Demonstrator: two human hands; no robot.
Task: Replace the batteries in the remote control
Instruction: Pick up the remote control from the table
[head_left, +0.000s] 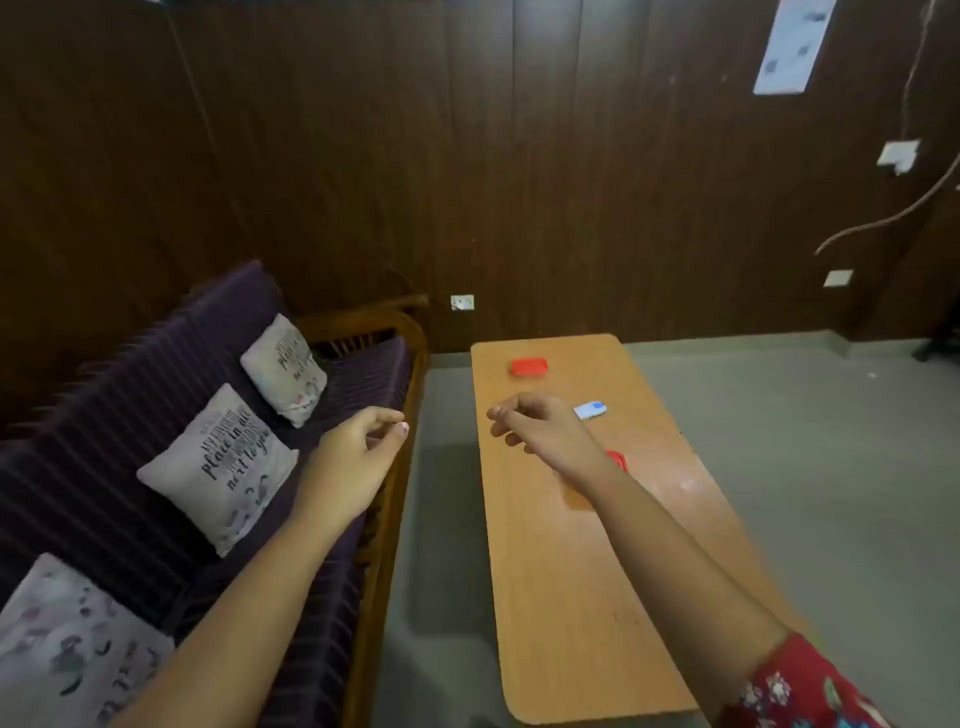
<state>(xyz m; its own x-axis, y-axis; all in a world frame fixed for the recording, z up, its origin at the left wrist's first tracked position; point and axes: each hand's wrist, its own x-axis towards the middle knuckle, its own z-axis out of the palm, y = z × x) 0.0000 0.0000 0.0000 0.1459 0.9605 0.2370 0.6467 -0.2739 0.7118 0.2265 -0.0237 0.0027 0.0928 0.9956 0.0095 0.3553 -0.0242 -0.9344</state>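
Nothing is held by L hand (358, 452) or R hand (540, 428); fingers are curled loosely. Small white & blue remote (589, 410) is laid on wood table (571, 571), just beside R hand.

1. Table (571, 597): light wood-grain top, smooth, with a faint sheen and pale scuffs near its right edge.
2. Remote control (590, 410): white and blue plastic, smooth.
3. Red case (529, 367), near the table's far edge: looks like plastic, smooth, slightly glossy.
4. Wall panelling (571, 182): dark wood grain, smooth, low gloss.
5. Sofa upholstery (130, 395): dark purple ribbed cloth, matt.
6. Sofa frame (384, 519): brown wood, polished.
7. Cushions (218, 467): pale printed cloth, matt.
8. Floor (805, 467): grey, matt.
9. Sleeve (800, 686): red floral cloth.
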